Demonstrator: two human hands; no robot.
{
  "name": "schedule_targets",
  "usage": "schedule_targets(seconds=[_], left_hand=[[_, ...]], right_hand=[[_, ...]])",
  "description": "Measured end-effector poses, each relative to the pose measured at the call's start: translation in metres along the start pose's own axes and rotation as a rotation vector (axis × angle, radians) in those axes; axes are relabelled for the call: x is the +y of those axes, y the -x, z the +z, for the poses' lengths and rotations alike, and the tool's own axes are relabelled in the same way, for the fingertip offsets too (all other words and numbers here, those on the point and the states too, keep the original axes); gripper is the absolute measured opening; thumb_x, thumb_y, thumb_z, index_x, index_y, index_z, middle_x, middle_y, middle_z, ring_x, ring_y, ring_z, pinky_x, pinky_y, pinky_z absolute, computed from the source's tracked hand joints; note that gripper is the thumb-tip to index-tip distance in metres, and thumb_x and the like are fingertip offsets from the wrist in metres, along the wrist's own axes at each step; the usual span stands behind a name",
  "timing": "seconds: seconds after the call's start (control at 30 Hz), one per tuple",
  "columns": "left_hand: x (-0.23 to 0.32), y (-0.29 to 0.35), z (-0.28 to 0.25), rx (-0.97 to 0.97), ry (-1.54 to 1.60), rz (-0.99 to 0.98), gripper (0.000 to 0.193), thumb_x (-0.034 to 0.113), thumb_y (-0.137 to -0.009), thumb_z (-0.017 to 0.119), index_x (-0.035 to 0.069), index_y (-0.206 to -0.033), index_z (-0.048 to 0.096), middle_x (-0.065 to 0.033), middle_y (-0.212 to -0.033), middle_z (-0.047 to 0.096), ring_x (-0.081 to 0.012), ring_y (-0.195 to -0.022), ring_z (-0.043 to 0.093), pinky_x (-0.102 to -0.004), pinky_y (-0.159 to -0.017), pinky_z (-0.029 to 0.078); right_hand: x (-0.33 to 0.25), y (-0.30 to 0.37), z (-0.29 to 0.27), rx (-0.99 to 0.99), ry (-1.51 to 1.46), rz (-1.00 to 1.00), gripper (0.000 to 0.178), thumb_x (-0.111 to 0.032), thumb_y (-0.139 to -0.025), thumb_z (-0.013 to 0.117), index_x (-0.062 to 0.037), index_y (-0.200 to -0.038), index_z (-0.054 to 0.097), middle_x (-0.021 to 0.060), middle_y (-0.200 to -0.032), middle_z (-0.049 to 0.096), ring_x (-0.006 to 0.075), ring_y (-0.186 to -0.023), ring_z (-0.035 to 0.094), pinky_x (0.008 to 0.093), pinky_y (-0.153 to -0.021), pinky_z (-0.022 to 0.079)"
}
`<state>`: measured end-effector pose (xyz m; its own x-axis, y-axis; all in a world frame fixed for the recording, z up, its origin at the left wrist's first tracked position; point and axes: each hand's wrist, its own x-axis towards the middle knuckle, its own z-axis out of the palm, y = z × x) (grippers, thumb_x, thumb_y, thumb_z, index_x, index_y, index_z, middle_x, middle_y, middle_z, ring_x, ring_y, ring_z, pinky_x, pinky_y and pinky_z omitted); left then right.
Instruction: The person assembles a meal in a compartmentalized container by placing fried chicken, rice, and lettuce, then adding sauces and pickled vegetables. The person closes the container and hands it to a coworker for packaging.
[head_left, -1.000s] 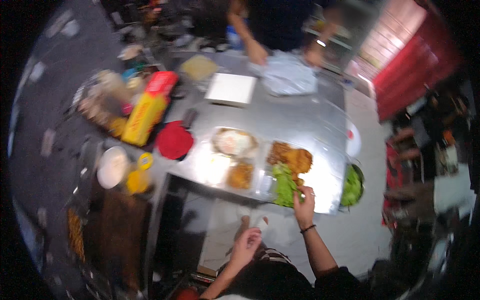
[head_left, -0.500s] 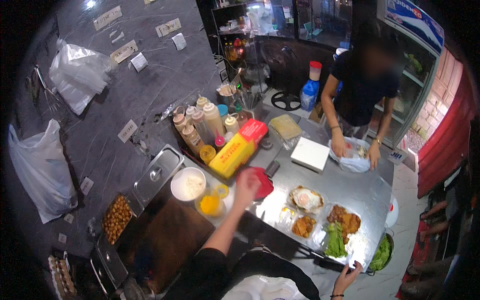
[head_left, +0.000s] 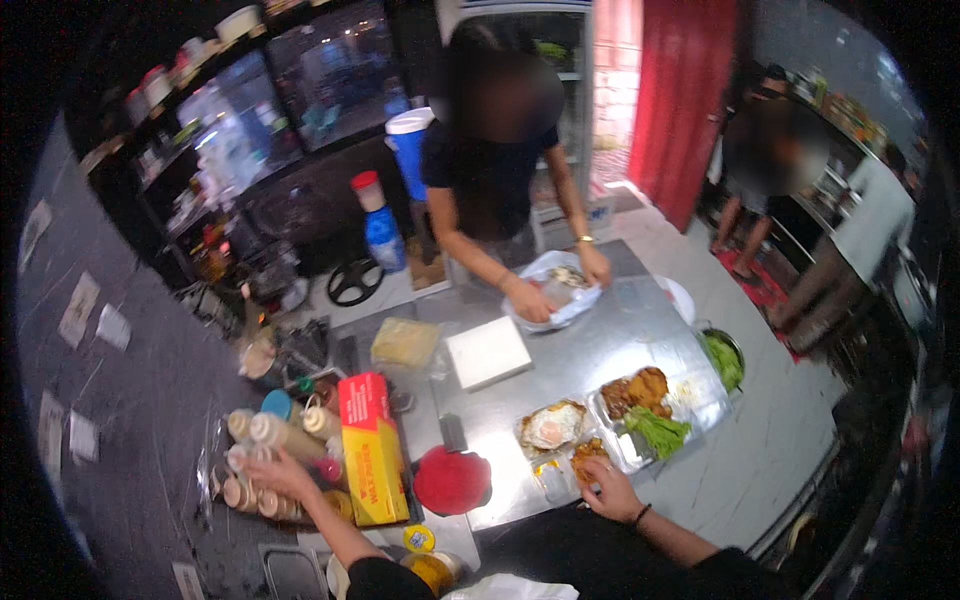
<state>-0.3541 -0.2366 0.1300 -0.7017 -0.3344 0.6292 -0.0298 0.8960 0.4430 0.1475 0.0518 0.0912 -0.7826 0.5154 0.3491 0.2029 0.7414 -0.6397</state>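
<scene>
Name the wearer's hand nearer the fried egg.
Right. The right hand is just below and right of the fried egg; the left hand is far to its left, at the squeeze bottles.

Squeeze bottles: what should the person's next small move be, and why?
Perhaps close the left hand on one of the squeeze bottles: its fingers reach in among them, yet none looks lifted, while the right hand is over at the golden food.
</scene>
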Motion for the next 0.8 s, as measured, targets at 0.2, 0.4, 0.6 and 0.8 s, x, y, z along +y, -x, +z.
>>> schedule_targets(seconds=[0.2, 0.4, 0.6, 0.8], left_hand=[[0.038, 0.07, -0.073, 0.034, 0.225, 0.152, 0.091, 0.022, -0.07, 0.083, 0.008, -0.146, 0.034, -0.0154, -0.13, 0.055, -0.0335, -0.118, 0.053, -0.0474, -0.1, 0.04], [0.018, 0.026, -0.088, 0.322, 0.533, 0.408, 0.069, 0.019, -0.073, 0.084, 0.004, -0.13, 0.049, -0.0136, -0.128, 0.056, -0.029, -0.113, 0.058, -0.0391, -0.101, 0.046], [0.147, 0.053, -0.238, 0.156, 0.542, 0.758, 0.074, 0.019, -0.074, 0.083, 0.001, -0.133, 0.043, -0.0093, -0.125, 0.061, -0.0328, -0.115, 0.057, -0.0445, -0.112, 0.033], [0.247, 0.202, -0.297, -0.744, 1.584, -0.459, 0.051, 0.047, -0.086, 0.063, 0.019, -0.129, 0.055, -0.0099, -0.11, 0.063, -0.0199, -0.083, 0.062, -0.04, -0.071, 0.054]], right_hand=[[-0.005, -0.033, 0.001, -0.145, 0.022, 0.151, 0.036, -0.018, -0.089, 0.058, -0.0036, -0.122, 0.054, 0.0183, -0.117, 0.058, 0.0362, -0.112, 0.055, 0.044, -0.096, 0.044], [-0.035, -0.065, 0.015, -0.109, -0.11, -0.242, 0.033, -0.015, -0.088, 0.06, -0.0048, -0.119, 0.055, 0.0159, -0.114, 0.058, 0.0313, -0.106, 0.058, 0.0427, -0.092, 0.047], [-0.044, -0.067, -0.015, -0.026, -0.259, -0.348, 0.041, -0.015, -0.087, 0.062, -0.0052, -0.126, 0.05, 0.0144, -0.118, 0.055, 0.0312, -0.108, 0.056, 0.0408, -0.094, 0.047], [0.002, -0.063, -0.091, 0.103, -0.26, -0.265, 0.083, -0.031, -0.081, 0.07, -0.0076, -0.148, 0.027, 0.0172, -0.144, 0.036, 0.0368, -0.131, 0.037, 0.0487, -0.109, 0.031]])
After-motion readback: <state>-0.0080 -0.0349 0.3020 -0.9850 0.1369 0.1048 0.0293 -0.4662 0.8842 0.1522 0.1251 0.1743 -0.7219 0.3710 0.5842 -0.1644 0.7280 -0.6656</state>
